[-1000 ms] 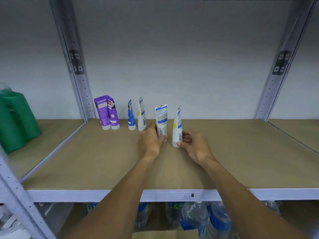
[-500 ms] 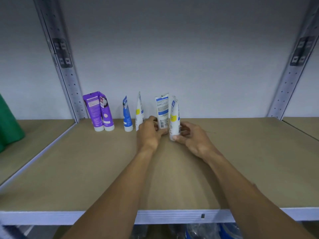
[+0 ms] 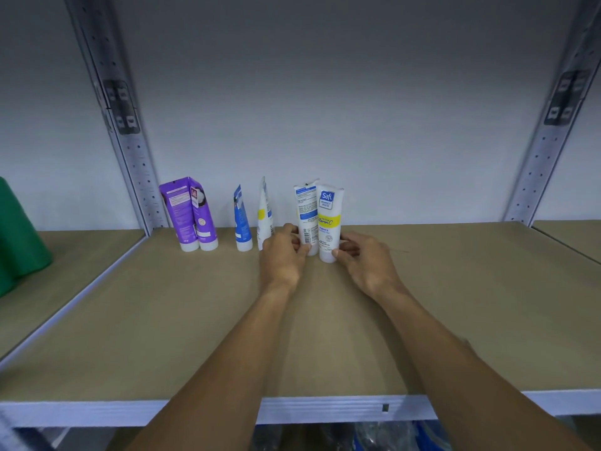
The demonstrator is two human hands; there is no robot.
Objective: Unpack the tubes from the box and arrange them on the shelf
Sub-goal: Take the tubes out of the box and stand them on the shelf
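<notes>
Tan shelf [image 3: 130, 336], grey wall [image 3: 325, 109], left hand [image 3: 281, 258] gripping white tube [image 3: 306, 216], right hand [image 3: 366, 263] gripping yellow-banded tube [image 3: 329, 222]

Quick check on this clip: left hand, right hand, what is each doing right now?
Left hand: closed on the back-label tube.
Right hand: closed on the yellow-band Safi tube, standing on the shelf.

Two bare forearms, unsleeved from the near edge up to the wrists, with no watch, band or ring showing. Left hand [image 3: 282, 258] and right hand [image 3: 364, 263] ungloved, the short, unpainted nail of the right thumb catching the light. Slim, smooth wrists; no markings, tattoos or bandages on the parts in view.
</notes>
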